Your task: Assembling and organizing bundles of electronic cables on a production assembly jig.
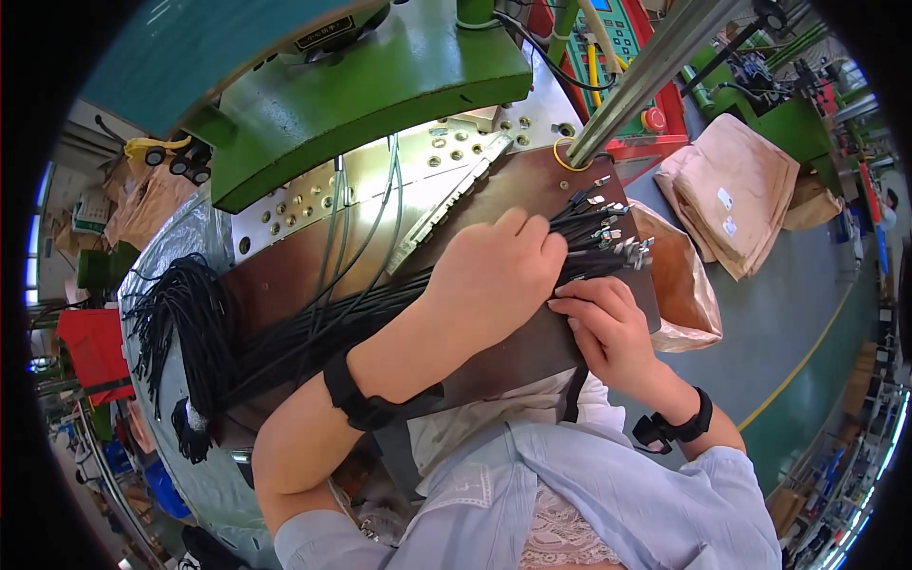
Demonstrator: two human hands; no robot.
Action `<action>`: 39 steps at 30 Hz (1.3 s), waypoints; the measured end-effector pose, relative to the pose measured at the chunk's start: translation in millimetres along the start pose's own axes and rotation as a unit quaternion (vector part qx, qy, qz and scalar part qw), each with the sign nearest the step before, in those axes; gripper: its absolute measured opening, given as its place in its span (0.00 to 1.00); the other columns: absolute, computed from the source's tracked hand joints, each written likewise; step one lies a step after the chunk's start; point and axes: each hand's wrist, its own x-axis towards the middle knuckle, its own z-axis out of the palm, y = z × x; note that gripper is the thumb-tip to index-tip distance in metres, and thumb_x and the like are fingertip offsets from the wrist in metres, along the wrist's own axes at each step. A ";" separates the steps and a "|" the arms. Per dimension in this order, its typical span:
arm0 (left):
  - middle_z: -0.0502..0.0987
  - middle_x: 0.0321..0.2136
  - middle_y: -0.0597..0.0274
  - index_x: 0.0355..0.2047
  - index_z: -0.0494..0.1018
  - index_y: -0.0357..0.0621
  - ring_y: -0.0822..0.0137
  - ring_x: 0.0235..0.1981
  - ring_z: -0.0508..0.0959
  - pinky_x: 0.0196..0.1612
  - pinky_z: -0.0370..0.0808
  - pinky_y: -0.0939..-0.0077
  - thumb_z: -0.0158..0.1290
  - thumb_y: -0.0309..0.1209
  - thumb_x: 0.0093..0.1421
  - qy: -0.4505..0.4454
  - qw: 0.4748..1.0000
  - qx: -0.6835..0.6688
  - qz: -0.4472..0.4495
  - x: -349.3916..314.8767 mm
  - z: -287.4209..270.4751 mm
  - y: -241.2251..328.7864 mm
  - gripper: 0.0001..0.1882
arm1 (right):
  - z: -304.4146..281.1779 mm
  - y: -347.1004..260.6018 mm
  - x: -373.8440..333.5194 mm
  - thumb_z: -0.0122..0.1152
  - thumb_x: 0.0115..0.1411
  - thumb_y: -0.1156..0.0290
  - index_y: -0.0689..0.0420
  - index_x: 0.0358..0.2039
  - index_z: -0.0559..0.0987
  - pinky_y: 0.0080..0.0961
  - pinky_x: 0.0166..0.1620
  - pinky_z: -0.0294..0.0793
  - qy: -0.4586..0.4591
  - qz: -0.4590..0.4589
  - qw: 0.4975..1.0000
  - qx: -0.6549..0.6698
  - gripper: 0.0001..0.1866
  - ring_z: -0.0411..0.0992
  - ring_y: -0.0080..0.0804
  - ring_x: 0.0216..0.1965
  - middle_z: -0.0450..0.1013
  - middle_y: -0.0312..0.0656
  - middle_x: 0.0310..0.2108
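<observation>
- Workshop setting; grey floor (750,318) with a curved yellow line (807,366) at right, machinery and stacked goods around the rim of the view.
- Green machine (380,81) stands at the far side of the bench, over a pale metal plate (541,104) with rows of round holes.
- Brown work surface (499,369) lies in front of that plate, nearest the person. A slim metal bar (446,204) with a notched edge rests on it at a slant.
- Black cable bundle (318,332) runs across the brown surface from lower left to upper right, passing under the left forearm and hand.
- Loose cable lengths (185,318) fan out and droop at the left end, over silvery sheeting (190,228).
- Metal-tipped ends (608,233) gather at the right end, just beyond the left hand, spread unevenly.
- A few thin cords (388,185) come down from below the green machine and reach the bundle.
- Left hand (499,271): on top of the bundle near its tipped end, fingers curled downward; fingertips hidden, so cannot tell how firmly it grips.
- Right hand (608,328): just beside the bundle, fingers bent, thumb near the fingertips; cannot tell whether anything is pinched.
- Both wrists wear black bands, left band (347,391) and right band (689,418).
- Open paper sack (679,285) sits beyond the right edge of the surface; folded brown sacks (731,185) lie farther off.
</observation>
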 end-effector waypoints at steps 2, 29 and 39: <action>0.73 0.23 0.59 0.31 0.69 0.38 0.63 0.24 0.76 0.25 0.69 0.70 0.53 0.30 0.52 0.076 0.993 -0.090 -0.019 1.9 -9.4 6.6 0.09 | -1.3 0.9 -1.4 0.57 0.45 0.82 0.59 0.38 0.76 0.32 0.44 0.68 -0.003 -0.001 1.000 -0.010 0.16 0.69 0.39 0.38 0.72 0.42 0.38; 0.65 0.13 0.69 0.42 0.69 0.39 0.82 0.13 0.59 0.16 0.55 0.88 0.40 0.40 0.67 0.234 0.567 -0.697 -0.371 -124.3 -0.5 35.1 0.16 | 36.9 19.7 142.9 0.61 0.52 0.71 0.61 0.37 0.75 0.28 0.38 0.70 -0.030 -0.183 0.972 -0.144 0.13 0.69 0.36 0.35 0.71 0.42 0.33; 0.69 0.16 0.69 0.41 0.69 0.40 0.82 0.15 0.64 0.19 0.60 0.89 0.41 0.41 0.66 0.176 0.529 -0.727 -0.401 -126.3 -0.3 38.6 0.17 | 37.6 -22.0 137.6 0.62 0.45 0.78 0.58 0.31 0.73 0.31 0.36 0.70 -0.036 -0.285 0.954 -0.087 0.11 0.70 0.39 0.33 0.70 0.40 0.32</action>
